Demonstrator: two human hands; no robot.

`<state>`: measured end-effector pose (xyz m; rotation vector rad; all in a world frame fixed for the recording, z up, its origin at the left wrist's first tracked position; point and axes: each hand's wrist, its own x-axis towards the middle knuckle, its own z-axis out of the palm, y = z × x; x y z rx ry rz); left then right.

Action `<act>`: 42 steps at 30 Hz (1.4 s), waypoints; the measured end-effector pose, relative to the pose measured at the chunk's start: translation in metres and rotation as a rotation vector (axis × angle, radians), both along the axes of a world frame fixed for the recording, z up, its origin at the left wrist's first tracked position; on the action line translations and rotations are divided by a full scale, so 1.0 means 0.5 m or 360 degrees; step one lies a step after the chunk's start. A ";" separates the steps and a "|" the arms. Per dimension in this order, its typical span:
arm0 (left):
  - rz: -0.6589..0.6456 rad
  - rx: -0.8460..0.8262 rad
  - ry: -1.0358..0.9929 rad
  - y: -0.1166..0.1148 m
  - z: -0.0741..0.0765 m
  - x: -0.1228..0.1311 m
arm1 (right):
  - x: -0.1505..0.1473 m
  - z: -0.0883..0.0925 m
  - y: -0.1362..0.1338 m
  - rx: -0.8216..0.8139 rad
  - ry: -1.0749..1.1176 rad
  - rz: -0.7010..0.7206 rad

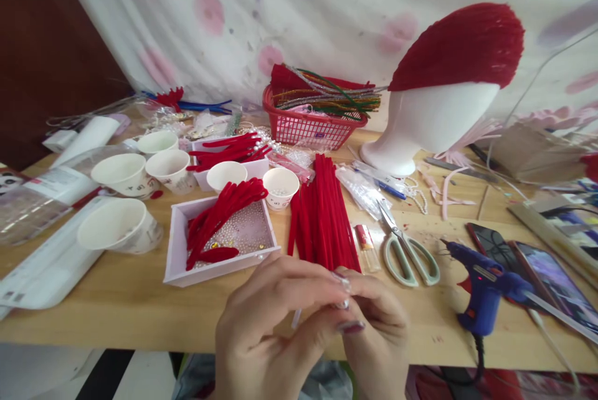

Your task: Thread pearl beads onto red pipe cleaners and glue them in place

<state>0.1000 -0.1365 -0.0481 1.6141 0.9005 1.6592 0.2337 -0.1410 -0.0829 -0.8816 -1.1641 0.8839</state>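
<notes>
My left hand [268, 325] and my right hand [378, 331] meet at the table's front edge, fingers pinched together on a small thin thing that I cannot make out. A pale stick end [296, 319] shows just below the fingers. Right behind the hands lies a bundle of red pipe cleaners [322, 216]. To the left stands a white tray [175, 250] with red pipe cleaners and pearls in it.
Several paper cups [116, 225] stand at the left. Scissors [407, 249] and a blue glue gun [483, 288] lie at the right, beside phones [551, 281]. Behind are a red basket [306, 126] and a foam head [434, 119] with a red cap.
</notes>
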 end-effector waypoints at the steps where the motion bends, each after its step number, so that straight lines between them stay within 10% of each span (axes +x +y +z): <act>1: 0.0005 0.0007 0.0002 0.001 0.001 0.002 | 0.000 0.000 0.000 0.0009 -0.0007 -0.0005; 42: -0.0086 -0.0140 -0.0077 -0.003 0.003 -0.008 | 0.000 -0.003 -0.011 0.0193 -0.0174 0.0077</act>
